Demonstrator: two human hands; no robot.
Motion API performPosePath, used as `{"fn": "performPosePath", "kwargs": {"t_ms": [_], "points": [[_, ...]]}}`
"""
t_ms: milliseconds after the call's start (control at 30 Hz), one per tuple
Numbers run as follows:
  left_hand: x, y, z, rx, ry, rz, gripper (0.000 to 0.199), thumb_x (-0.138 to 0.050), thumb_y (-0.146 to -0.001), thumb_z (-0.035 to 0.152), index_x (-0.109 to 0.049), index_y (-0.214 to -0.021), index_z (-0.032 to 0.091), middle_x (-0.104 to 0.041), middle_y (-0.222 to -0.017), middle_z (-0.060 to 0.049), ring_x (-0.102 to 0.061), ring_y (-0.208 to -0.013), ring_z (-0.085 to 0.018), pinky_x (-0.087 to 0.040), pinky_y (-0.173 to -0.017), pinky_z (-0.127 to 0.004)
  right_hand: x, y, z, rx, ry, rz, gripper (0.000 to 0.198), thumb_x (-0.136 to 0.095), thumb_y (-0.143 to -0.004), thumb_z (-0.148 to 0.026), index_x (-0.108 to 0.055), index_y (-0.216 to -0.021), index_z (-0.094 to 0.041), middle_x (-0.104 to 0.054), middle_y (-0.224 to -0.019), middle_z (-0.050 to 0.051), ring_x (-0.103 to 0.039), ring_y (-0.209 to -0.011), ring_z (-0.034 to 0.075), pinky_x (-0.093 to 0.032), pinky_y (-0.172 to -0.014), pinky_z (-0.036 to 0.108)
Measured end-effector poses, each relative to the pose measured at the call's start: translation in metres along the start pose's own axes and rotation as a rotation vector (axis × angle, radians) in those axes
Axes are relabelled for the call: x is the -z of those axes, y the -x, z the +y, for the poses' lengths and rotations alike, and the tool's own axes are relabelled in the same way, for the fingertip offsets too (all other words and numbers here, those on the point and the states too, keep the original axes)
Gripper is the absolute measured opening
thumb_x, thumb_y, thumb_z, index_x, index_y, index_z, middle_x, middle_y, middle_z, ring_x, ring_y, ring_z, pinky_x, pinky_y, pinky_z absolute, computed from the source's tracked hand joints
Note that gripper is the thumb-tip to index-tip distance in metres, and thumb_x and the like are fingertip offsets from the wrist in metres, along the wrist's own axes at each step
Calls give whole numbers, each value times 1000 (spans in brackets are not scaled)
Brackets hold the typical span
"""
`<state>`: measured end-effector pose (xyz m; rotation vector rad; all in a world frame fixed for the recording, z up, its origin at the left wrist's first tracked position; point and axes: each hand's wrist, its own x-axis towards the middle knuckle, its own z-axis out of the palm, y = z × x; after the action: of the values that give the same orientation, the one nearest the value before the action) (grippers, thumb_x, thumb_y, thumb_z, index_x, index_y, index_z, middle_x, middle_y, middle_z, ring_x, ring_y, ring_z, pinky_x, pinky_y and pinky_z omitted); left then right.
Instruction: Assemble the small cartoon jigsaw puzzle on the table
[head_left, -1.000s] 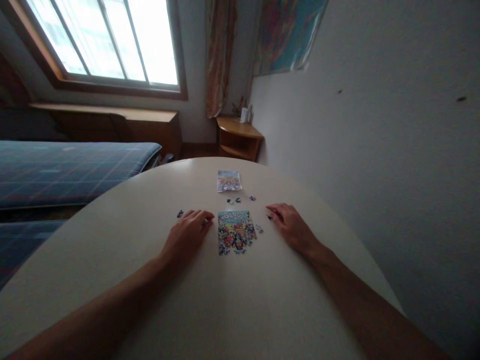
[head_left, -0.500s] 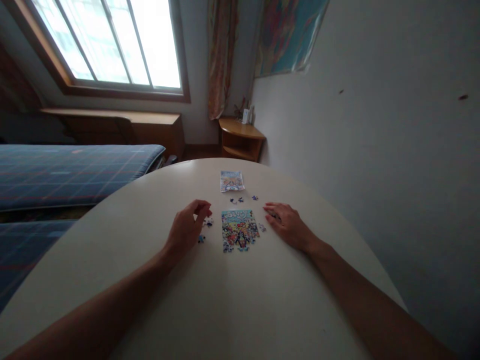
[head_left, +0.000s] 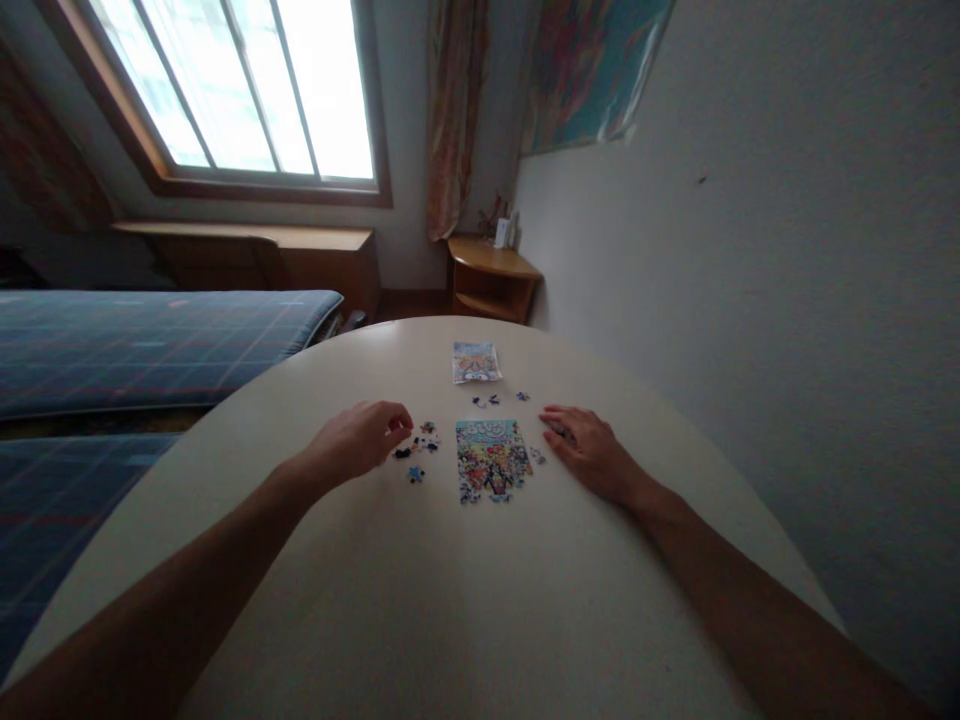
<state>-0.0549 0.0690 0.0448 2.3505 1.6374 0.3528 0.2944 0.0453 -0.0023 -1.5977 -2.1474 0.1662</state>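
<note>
A partly assembled jigsaw puzzle (head_left: pixel 491 458) with a colourful crowded picture lies flat on the table. Its bottom and right edges are ragged. Left of it is a loose group of puzzle pieces (head_left: pixel 426 443), and a blue piece (head_left: pixel 415 474) lies just below them. My left hand (head_left: pixel 367 437) hovers beside this group, fingers loosely curled, with nothing visible between them. My right hand (head_left: pixel 586 445) rests on the table right of the puzzle, fingers apart over pieces that are partly hidden. A single piece (head_left: pixel 537 455) sits between that hand and the puzzle.
Beyond the puzzle lie a few more pieces (head_left: pixel 486 401) and a printed picture sheet or packet (head_left: pixel 476 362). The round white table (head_left: pixel 480 600) stands close to the wall on the right. A plaid mattress (head_left: pixel 165 345) is at the left, a corner shelf (head_left: pixel 495 258) behind.
My left hand has drawn back to the left, uncovering more of the loose pieces. My right hand keeps its place by the puzzle. The whole view has shifted slightly.
</note>
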Motion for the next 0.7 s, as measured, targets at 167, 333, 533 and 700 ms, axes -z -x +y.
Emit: {"fn": "performPosePath", "kwargs": {"t_ms": [167,333,533,700], "points": [[-13,-4,0,-32,3,81,23,-52,-87,33,-70,-99,25,-72,-97,-6,-67,-76,-21,-47,-69,-30,-1,0,2,11,-2,10,36,-48,-94,-38,-64,-121,-20,-61,-133,10,-52,-125,26,-38,-105,50],[-32,-10,1,-159,25,148,28,-51,-91,36,-68,-109,24,-67,-114,-8,-60,-104,-26,-49,-87,-38,0,0,1,3,-2,14,37,-48,-94,-39,-64,-121,-21,-61,-133,10,-51,-125,27,-37,-106,51],[-39,-14,-2,-191,40,125,17,-56,-89,30,-68,-97,22,-66,-106,-8,-58,-102,-27,-46,-93,-41,-2,0,1,-4,8,5,37,-47,-94,-40,-63,-121,-20,-60,-133,10,-51,-125,26,-37,-106,50],[-34,-14,-3,-175,80,137,12,-61,-84,27,-66,-92,21,-69,-96,-7,-59,-99,-27,-46,-90,-41,-2,0,0,-1,16,-3,37,-47,-95,-39,-63,-121,-19,-60,-134,10,-50,-126,27,-37,-106,50]]}}
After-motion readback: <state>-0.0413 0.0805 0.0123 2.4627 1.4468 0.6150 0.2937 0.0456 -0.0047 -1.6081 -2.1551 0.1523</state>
